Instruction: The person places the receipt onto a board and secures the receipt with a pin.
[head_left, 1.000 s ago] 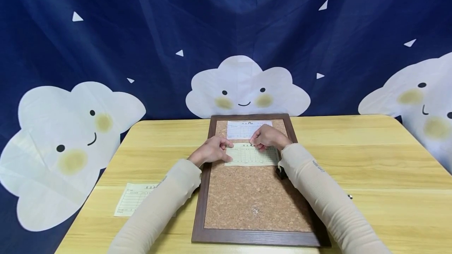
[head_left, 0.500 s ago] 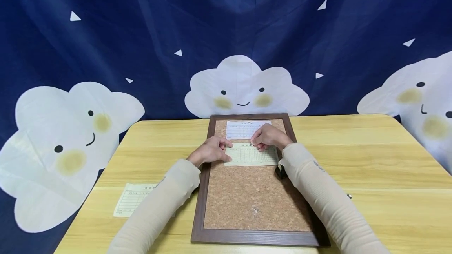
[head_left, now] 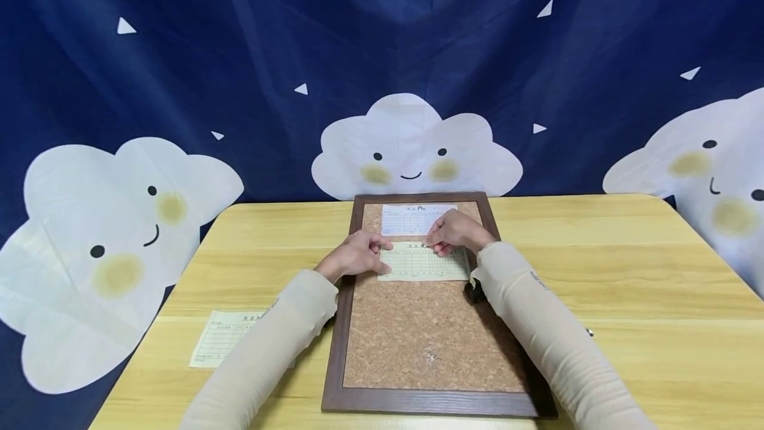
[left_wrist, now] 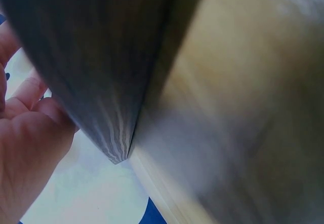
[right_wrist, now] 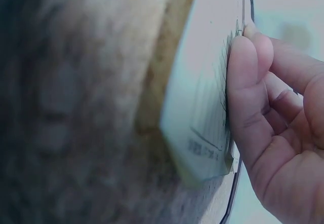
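Note:
A pale yellow-green printed form (head_left: 418,264) lies on a brown-framed cork board (head_left: 442,337), just below a white form (head_left: 400,220). My left hand (head_left: 353,254) rests at the form's left edge, thumb and fingers spread on the paper. At the form's top middle, my right hand (head_left: 455,231) pinches a small shiny thing, apparently a thumbtack (head_left: 425,245), mostly covered by the fingertips. In the right wrist view, thumb and finger of the right hand (right_wrist: 283,112) meet at the paper's far edge. The left wrist view shows the dark frame (left_wrist: 101,82) beside the left hand.
Another yellow-green form (head_left: 221,337) lies on the wooden table (head_left: 627,257) at the left, partly under the left sleeve. A small metallic piece (head_left: 589,332) lies right of the board. A blue cloud-print curtain (head_left: 268,52) hangs behind the table.

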`<state>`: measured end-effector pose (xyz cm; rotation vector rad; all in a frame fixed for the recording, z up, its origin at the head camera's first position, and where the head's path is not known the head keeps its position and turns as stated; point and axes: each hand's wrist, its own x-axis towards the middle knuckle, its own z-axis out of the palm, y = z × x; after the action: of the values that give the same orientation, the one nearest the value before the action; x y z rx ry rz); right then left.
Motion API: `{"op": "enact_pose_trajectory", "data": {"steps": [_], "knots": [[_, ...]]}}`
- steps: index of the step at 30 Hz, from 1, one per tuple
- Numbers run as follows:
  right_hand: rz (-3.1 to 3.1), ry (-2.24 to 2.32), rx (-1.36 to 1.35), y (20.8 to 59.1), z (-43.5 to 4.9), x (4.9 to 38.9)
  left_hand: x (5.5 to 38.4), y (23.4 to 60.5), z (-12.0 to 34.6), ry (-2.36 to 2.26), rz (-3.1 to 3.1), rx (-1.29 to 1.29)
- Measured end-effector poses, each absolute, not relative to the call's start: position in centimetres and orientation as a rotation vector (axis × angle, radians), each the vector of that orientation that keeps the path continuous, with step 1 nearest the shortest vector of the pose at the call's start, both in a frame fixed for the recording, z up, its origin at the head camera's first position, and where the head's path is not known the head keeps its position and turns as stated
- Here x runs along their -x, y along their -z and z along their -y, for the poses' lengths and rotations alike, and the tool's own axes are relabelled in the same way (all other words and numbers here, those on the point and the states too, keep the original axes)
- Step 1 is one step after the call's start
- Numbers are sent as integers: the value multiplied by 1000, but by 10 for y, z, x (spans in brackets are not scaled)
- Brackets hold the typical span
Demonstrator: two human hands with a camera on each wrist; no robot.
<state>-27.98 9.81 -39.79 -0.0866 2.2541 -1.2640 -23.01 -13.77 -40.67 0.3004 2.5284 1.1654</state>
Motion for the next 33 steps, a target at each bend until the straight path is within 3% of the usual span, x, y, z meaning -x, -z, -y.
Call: {"op": "enact_pose_trajectory", "data": {"steps": [33], "knots": [[-2328, 1201, 105, 397, -94, 278, 231, 408, 139, -1178, -2498, -273]]}}
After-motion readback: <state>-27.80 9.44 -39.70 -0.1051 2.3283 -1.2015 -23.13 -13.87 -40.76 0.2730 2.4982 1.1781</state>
